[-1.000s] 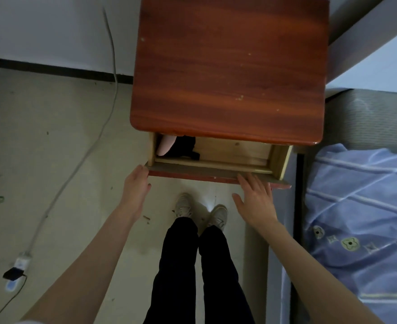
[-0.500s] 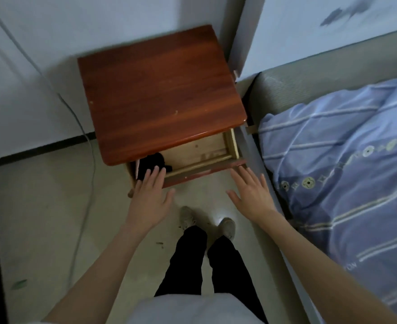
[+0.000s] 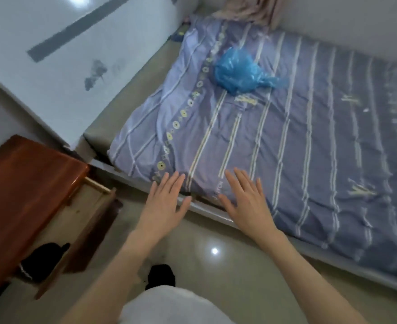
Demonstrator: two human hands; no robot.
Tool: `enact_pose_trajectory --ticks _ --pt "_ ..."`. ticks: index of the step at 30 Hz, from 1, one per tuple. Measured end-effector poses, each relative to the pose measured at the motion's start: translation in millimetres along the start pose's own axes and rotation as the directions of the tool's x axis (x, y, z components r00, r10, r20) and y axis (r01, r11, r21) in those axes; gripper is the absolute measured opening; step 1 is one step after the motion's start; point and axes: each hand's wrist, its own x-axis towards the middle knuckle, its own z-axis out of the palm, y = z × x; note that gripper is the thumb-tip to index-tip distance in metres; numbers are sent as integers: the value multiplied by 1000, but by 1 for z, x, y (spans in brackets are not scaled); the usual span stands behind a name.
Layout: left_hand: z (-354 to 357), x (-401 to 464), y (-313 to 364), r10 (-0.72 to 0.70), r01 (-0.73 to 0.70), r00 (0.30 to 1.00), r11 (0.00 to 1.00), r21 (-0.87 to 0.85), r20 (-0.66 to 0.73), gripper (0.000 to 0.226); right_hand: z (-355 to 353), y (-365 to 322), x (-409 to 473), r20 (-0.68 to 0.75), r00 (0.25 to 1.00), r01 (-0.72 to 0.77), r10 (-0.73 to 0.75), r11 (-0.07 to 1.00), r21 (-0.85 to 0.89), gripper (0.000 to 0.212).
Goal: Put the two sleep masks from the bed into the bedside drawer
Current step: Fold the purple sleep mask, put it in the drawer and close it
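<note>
The reddish wooden bedside cabinet (image 3: 27, 197) stands at the lower left with its drawer (image 3: 94, 220) pulled out. A black sleep mask (image 3: 44, 258) lies inside the drawer near its front end. My left hand (image 3: 164, 204) and my right hand (image 3: 244, 202) hover flat, fingers spread and holding nothing, over the near edge of the bed (image 3: 286, 148). The bed is covered by a purple striped quilt. I see no sleep mask on the quilt.
A crumpled blue plastic bag (image 3: 239, 71) lies on the quilt toward the head end. A pink cloth (image 3: 246, 10) is bunched at the far edge. The white headboard (image 3: 76, 54) rises at the left. Glossy floor lies between me and the bed.
My view has swung right from the cabinet to the bed. Both hands left the drawer front and now hang over the bed's near edge. The drawer stays pulled out.
</note>
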Motion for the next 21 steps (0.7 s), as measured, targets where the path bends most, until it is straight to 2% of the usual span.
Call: enact_pose_trajectory --ticks 4,9,15,21 --pt "40 9 117 227 -226 970 974 -18 84 56 -49 93 -90 -121 971 -207 204 978 -8 61" --pt "94 18 238 450 -454 868 890 -32 208 57 -101 190 -171 -253 881 -404 401 914 42 61" --pt "154 56 354 584 -601 753 798 -45 302 56 -139 300 -220 -351 773 -533 529 841 93 61" --pt "236 120 458 619 -641 698 764 -70 361 56 -178 426 -221 -354 703 -625 617 773 106 61"
